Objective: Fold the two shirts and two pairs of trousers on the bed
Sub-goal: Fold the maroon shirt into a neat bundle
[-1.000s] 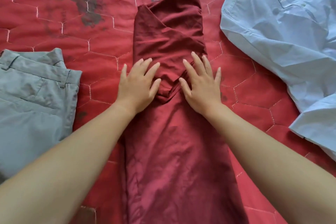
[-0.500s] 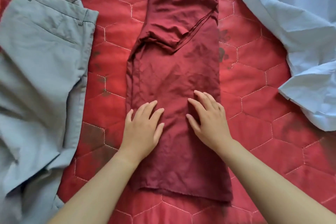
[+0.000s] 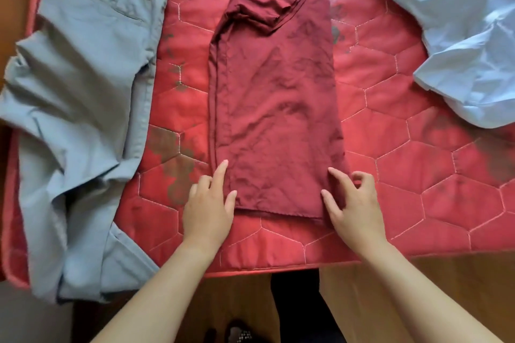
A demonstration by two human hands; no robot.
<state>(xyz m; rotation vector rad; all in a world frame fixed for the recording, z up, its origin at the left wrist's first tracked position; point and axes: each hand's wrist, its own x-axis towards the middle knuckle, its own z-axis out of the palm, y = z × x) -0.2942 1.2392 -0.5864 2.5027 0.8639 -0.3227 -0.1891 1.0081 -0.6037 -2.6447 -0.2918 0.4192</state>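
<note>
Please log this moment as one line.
left hand: open, at maroon garment hem | right hand: open, at hem | grey trousers: unfolded

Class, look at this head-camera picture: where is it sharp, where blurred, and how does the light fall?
Head view: soft, even light without glare; the maroon garment is fairly sharp at centre; the grey trousers blur toward the left edge; the pale blue shirt looks bright; the bed's near edge bows from wide-angle distortion.
</note>
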